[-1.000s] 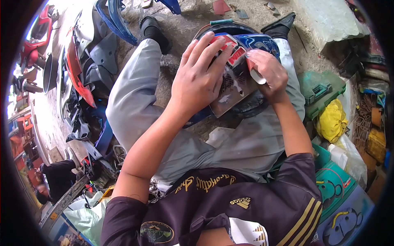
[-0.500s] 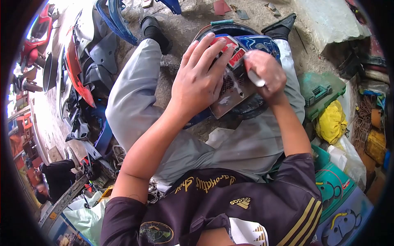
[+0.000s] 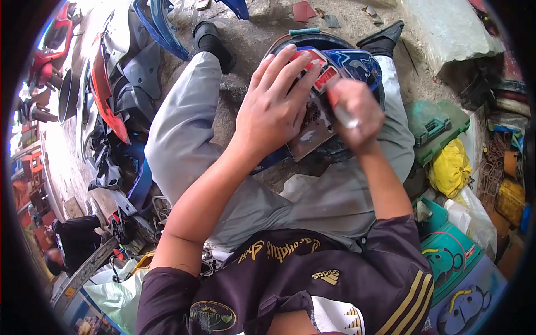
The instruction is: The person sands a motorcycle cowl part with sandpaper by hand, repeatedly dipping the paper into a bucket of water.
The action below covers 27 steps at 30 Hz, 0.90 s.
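Between my knees is a motorcycle body panel (image 3: 357,62), blue with a red-and-white sticker and a scuffed grey-brown section. It rests over a black basin (image 3: 321,40) with a teal-gripped handle. My left hand (image 3: 272,106) lies on the panel with its fingers stretched out, covering part of the sticker. At the panel's right side my right hand (image 3: 358,111) is closed and smeared by motion. It grips a red piece of sandpaper (image 3: 334,96) with a pale part showing near the palm. The fingertips of that hand are hard to make out.
Red and grey body panels (image 3: 106,92) are piled on the left, with blue ones (image 3: 159,28) beyond. To the right are a green case (image 3: 438,123), a yellow bag (image 3: 450,167) and a teal box (image 3: 455,251). Red sheets (image 3: 303,11) lie on the floor ahead. Another person (image 3: 78,240) is at far left.
My right hand has shifted slightly left and down along the panel, and the sandpaper has moved with it. My left hand stays in nearly the same place.
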Available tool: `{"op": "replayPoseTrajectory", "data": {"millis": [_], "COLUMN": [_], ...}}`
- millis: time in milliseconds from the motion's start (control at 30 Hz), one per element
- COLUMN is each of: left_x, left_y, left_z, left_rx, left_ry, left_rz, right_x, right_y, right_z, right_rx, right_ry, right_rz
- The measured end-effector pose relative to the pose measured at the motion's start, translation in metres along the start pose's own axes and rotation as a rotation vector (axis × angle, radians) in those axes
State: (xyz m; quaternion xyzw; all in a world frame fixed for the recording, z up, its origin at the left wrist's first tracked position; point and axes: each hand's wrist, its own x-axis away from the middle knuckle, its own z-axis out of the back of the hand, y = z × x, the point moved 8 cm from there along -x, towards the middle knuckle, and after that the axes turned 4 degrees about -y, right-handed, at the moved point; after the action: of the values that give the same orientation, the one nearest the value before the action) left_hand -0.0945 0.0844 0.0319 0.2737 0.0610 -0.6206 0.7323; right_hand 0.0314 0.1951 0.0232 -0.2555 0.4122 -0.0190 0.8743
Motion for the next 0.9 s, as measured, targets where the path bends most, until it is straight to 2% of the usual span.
{"op": "replayPoseTrajectory", "data": {"millis": [33,167,267,367,467,567,700,800,833,900], "left_x": [0.001,0.002,0.004,0.003,0.003,0.003,0.003,0.003,0.003,0.004], "left_y": [0.000,0.001,0.002,0.003,0.003,0.003,0.003,0.001,0.001,0.001], "left_z": [0.000,-0.001,0.000,0.002,0.002,0.002,0.002,0.003,0.002,0.001], "left_rx": [0.001,-0.013,0.019,0.014,0.010,0.004,0.017,0.033,0.051,0.072], "left_ry": [0.002,0.020,0.015,0.017,0.021,0.029,0.036,0.047,0.052,0.055], "left_rz": [-0.001,-0.016,-0.013,-0.011,-0.016,-0.019,-0.020,-0.021,-0.018,-0.013], "right_x": [-0.006,0.006,0.003,0.023,0.038,0.042,0.029,0.018,0.026,0.018], "right_y": [-0.013,0.043,0.022,0.043,0.051,0.051,0.029,0.020,0.029,0.008], "right_z": [-0.002,0.010,0.005,0.007,0.008,0.016,0.010,0.004,0.002,0.005], "right_rx": [-0.083,0.028,0.011,-0.025,0.030,-0.259,0.090,0.148,0.036,0.130], "right_ry": [-0.027,0.097,0.151,0.151,0.160,0.377,0.226,0.222,0.182,0.091], "right_rz": [0.055,-0.324,-0.237,-0.466,-0.530,-0.678,-0.480,-0.281,-0.464,-0.276]}}
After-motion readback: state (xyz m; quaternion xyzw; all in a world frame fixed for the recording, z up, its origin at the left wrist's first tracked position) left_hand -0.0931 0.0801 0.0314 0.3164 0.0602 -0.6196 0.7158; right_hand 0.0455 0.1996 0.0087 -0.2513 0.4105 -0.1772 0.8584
